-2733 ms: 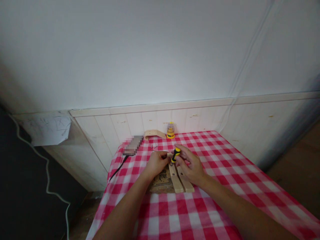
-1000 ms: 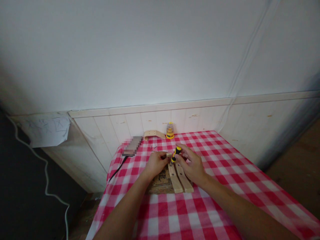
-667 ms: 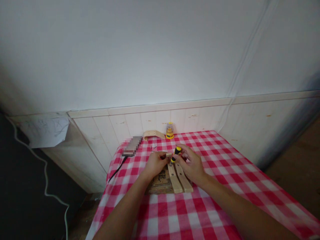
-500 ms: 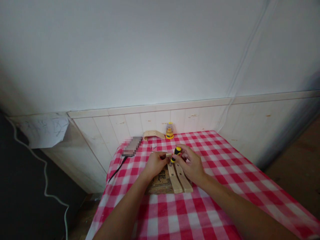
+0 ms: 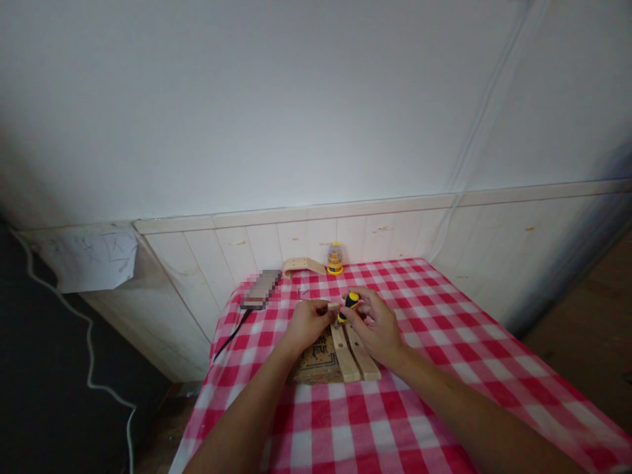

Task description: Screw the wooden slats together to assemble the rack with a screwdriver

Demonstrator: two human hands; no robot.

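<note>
Checkered tablecloth [image 5: 429, 342], board [image 5: 316, 362], jar [image 5: 335, 259], curved wood [image 5: 304, 265]

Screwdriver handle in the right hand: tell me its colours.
The screwdriver handle is yellow and black; it shows best in the head view.

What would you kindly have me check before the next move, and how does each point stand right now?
1. Screwdriver held in the right hand: ok.
2. Its tip set squarely in a screw: cannot tell, too small to make out.
3. Left hand at the far end of the left strip: ok, though its exact grip is hidden.
4. Left strip and right strip side by side: ok, with a narrow gap at the near end.
5. Jar upright and away from both hands: ok.
6. No loose bits on the cloth: not ok, thin ones lie beyond the left hand.
</note>
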